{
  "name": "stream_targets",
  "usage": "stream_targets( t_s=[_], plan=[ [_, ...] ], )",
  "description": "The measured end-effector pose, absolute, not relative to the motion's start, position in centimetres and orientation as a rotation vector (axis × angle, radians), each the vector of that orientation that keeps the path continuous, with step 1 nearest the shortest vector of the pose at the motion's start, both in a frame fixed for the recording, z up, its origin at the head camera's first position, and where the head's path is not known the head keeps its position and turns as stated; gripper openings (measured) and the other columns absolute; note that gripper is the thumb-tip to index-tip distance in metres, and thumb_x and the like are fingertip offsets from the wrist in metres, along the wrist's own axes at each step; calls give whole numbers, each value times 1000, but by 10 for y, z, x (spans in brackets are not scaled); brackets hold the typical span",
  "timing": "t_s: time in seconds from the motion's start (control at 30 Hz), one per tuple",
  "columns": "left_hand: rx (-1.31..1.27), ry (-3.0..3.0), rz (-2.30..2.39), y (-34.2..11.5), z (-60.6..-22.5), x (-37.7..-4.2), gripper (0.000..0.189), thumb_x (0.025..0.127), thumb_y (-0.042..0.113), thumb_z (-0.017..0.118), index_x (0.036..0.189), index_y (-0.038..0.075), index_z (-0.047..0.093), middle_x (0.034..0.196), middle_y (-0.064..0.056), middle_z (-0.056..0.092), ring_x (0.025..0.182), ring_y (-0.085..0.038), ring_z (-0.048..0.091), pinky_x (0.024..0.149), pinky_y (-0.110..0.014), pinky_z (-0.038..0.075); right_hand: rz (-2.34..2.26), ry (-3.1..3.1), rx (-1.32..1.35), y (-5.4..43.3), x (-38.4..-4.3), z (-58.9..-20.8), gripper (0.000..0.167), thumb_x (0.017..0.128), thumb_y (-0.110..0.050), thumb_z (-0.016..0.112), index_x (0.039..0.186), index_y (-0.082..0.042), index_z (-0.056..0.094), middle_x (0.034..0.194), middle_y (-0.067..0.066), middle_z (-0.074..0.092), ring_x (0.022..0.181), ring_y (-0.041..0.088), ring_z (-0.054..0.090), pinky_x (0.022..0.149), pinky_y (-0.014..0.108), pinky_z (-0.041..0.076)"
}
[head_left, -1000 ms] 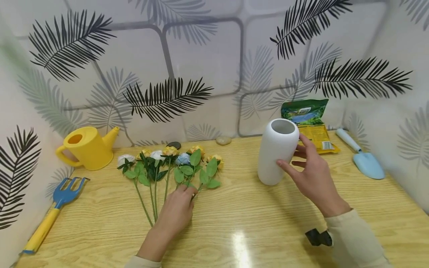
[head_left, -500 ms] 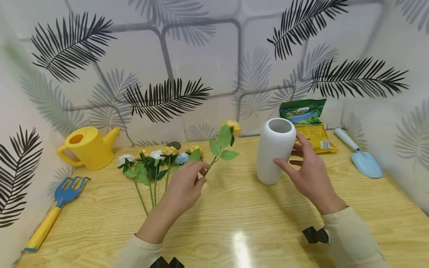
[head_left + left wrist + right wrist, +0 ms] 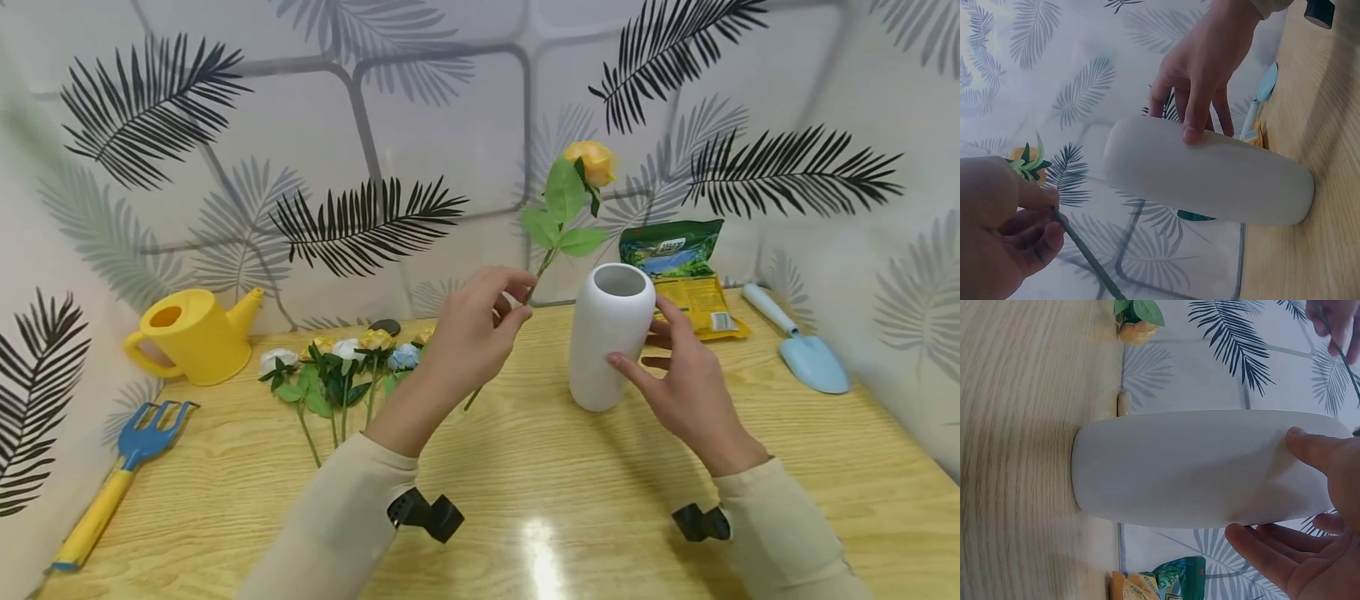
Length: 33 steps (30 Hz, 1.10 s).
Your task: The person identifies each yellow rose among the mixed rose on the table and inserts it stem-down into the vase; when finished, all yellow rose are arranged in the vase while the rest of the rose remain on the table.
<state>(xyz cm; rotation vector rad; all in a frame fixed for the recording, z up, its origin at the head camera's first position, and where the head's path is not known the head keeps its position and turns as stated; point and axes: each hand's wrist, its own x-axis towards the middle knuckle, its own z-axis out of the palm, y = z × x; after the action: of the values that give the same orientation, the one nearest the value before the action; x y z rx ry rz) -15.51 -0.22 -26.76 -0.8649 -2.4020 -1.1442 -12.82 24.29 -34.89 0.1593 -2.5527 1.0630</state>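
My left hand pinches the green stem of a yellow artificial rose between thumb and fingers. The bloom points up and to the right, above the level of the vase mouth; the stem's lower end slants down past the palm. A tall white vase stands upright on the table just right of that hand. With thumb in front and fingers at its right side, my right hand holds the vase near its upper part. In the right wrist view the vase's base sits on the wooden top.
Several artificial roses lie at left centre, partly behind my left forearm. A yellow watering can and a blue hand fork are at the left. Behind the vase leans a green-yellow packet; a light-blue trowel lies at right.
My left hand has picked the yellow rose from the row of flowers, lifting it up and rightward close to the vase. My right hand stays on the vase.
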Motion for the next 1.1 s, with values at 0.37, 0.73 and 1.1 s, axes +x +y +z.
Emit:
stream_targets(
  t_s=[0.37, 0.73, 1.1],
  plan=[
    [-986, -2232, -1261, 44, -235, -185, 26, 93, -1, 68, 119, -3, 66, 104, -16, 68, 79, -23, 66, 74, -22, 54, 1067, -2546, 156, 244, -128, -348, 88, 90, -21, 77, 157, -4, 22, 137, 29, 57, 121, 44, 61, 90, 55, 57],
    [-1007, -2160, -1352, 87, -204, -205, 29, 96, 2, 66, 124, -1, 64, 110, -15, 70, 81, -21, 66, 71, -16, 50, 1062, -2542, 170, 246, -127, -349, 88, 90, -22, 77, 156, -2, 23, 136, 27, 57, 120, 43, 62, 89, 53, 58],
    [-1006, -2107, -1405, 112, -199, -215, 29, 96, 3, 66, 124, 0, 62, 112, -13, 69, 85, -20, 68, 78, -14, 52, 1069, -2557, 168, 248, -127, -348, 87, 91, -24, 76, 156, -3, 23, 137, 26, 56, 122, 42, 61, 90, 53, 58]
  ],
)
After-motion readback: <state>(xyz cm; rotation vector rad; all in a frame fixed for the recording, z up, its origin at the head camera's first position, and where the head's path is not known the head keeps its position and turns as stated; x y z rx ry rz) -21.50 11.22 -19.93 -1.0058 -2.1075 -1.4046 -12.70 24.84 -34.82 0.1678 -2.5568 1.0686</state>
